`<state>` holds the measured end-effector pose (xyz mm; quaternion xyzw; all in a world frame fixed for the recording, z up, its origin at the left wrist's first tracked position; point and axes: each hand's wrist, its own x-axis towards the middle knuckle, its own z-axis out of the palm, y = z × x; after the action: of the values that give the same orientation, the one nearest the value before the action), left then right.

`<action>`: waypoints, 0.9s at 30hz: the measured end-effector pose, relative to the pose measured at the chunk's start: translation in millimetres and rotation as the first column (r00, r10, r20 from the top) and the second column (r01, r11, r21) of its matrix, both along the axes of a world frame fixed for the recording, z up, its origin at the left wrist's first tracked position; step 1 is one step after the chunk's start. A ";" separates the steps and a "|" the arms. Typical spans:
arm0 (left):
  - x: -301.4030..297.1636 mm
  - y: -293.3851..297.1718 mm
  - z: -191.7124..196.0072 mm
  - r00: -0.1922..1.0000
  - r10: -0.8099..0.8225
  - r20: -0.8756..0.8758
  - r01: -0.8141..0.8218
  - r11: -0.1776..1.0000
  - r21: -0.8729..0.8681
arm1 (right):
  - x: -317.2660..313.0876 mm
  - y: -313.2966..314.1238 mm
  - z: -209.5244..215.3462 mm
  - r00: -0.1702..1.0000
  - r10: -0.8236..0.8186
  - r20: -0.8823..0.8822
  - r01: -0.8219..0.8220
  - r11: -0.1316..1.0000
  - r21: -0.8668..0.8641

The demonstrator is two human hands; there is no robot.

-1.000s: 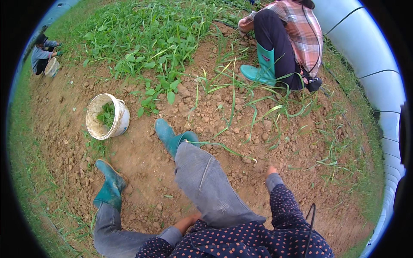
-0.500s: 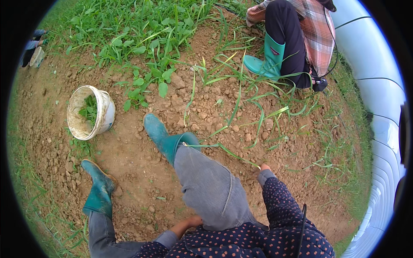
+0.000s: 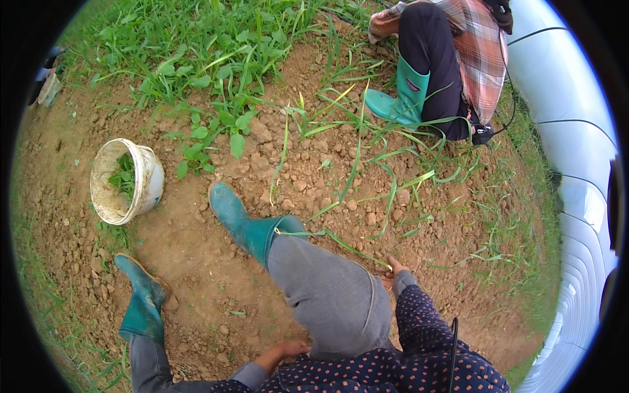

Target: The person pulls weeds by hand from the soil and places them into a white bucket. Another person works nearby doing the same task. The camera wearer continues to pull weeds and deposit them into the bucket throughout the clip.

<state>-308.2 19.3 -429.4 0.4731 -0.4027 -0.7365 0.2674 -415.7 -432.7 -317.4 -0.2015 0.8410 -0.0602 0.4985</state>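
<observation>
Green, narrow leaf stalk (image 3: pixel 357 251) with a pale end, at the bare right hand (image 3: pixel 398 275)

The stalk is stretched low between the top of the dark green rubber right boot (image 3: pixel 237 219) and the right hand, its pale end lying at the fingertips. Whether it is grasped or merely touched cannot be told, as the fingers are small and partly turned away. The right arm is reached past the outside of the grey-trousered right leg (image 3: pixel 327 281), probably because the bent knee blocks a straighter path.

The bare left hand (image 3: pixel 290 349) is lowered on the inner side of the same leg, its fingertips hidden against the cloth; whether anything is gripped there cannot be told. Some steadiness may be gained from that position. The dark green rubber left boot (image 3: pixel 143 298) is planted well apart from the right one, seemingly for a broad, stable seat over the crumbly brown soil (image 3: pixel 216 288).

Ahead and to the left, a dirt-stained white plastic bucket (image 3: pixel 154 180) is placed with green leaves (image 3: pixel 122 177) inside. It seems to be set beyond the boots so that the ground between the legs is not crowded. At upper right, a co-worker in an orange plaid shirt (image 3: pixel 477 62) is crouched beside tall green plants (image 3: pixel 190 62).
</observation>
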 end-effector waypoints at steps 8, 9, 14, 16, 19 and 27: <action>29.1 11.8 22.1 0.984 -0.094 -0.149 0.123 0.973 0.195 | -34.7 -0.6 -35.7 0.554 0.737 -0.387 -0.791 0.611 0.030; 31.4 11.4 23.3 0.984 -0.109 -0.141 0.136 0.970 0.200 | -36.6 -1.2 -36.6 0.392 0.814 -0.429 -0.873 0.477 0.107; 32.1 16.2 16.4 0.990 -0.100 -0.102 0.121 0.967 0.224 | -26.2 -14.6 -17.5 0.903 0.420 -0.085 -0.414 0.906 0.085; 25.0 13.4 15.5 0.992 -0.090 -0.093 0.110 0.966 0.232 | -20.8 -21.6 -13.0 0.925 0.379 -0.013 -0.372 0.915 0.157; 18.6 2.2 22.3 0.992 -0.069 -0.105 0.093 0.966 0.243 | -13.1 -22.2 -25.9 0.913 0.396 -0.095 -0.383 0.914 0.136; 60.3 -46.6 35.5 0.943 -0.238 -0.232 0.295 0.922 0.252 | -6.7 -3.0 -49.5 0.435 0.856 -0.279 -0.741 0.517 0.429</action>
<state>-247.8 -27.3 -393.9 0.3717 -0.3255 -0.8593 0.1324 -422.5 -435.7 -366.9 -0.5227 0.7340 0.3371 0.2726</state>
